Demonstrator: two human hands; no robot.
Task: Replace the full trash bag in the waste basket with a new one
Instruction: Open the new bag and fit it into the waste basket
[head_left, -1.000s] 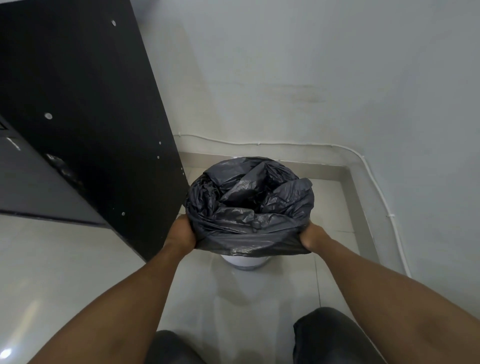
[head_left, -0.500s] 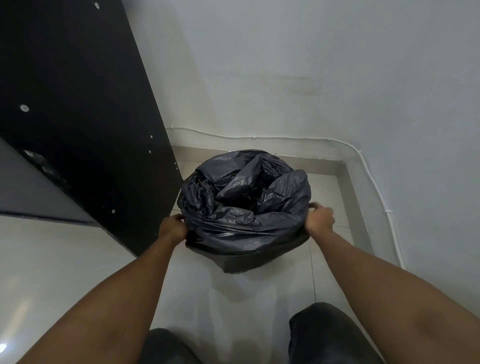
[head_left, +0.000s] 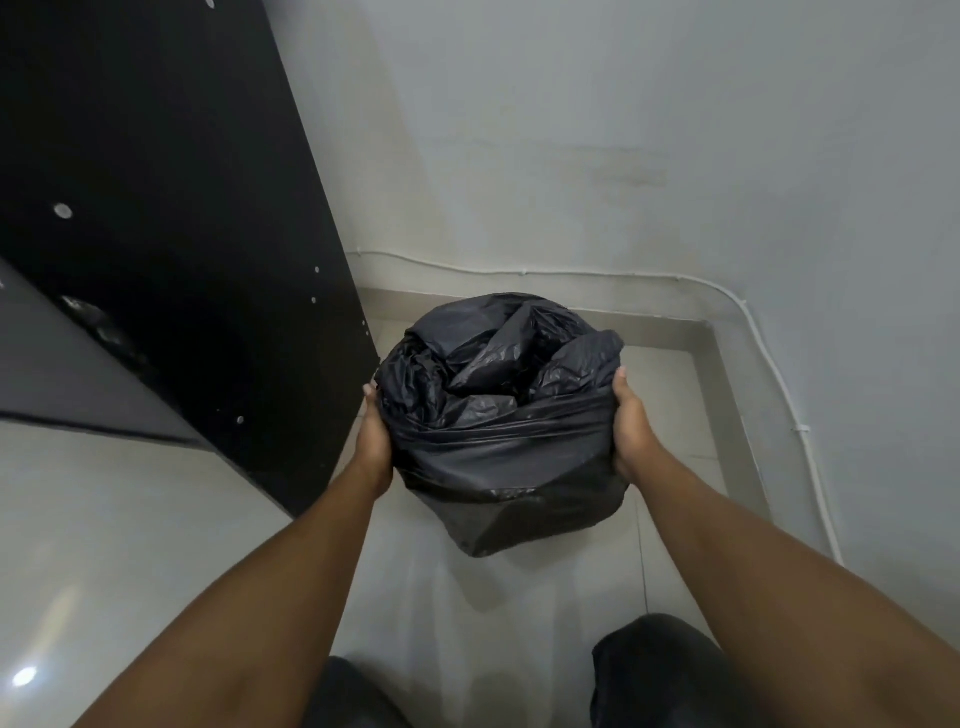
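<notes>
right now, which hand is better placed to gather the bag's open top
Right, likely. The right hand holds the trash bag with its thumb up beside the loose raised fold; the left hand grips slightly lower, close beside the black panel.

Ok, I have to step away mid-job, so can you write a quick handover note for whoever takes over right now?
Hands: left hand grips the black trash bag on its left side, right hand on its right.
Things: the bag is over the tiled floor in the corner, beside the dark cabinet panel; its top is crumpled, not tied. The waste basket is not visible.
Done: full bag in hand.
Left: get it clear, set it aside, fit a new bag; none in view.
</notes>
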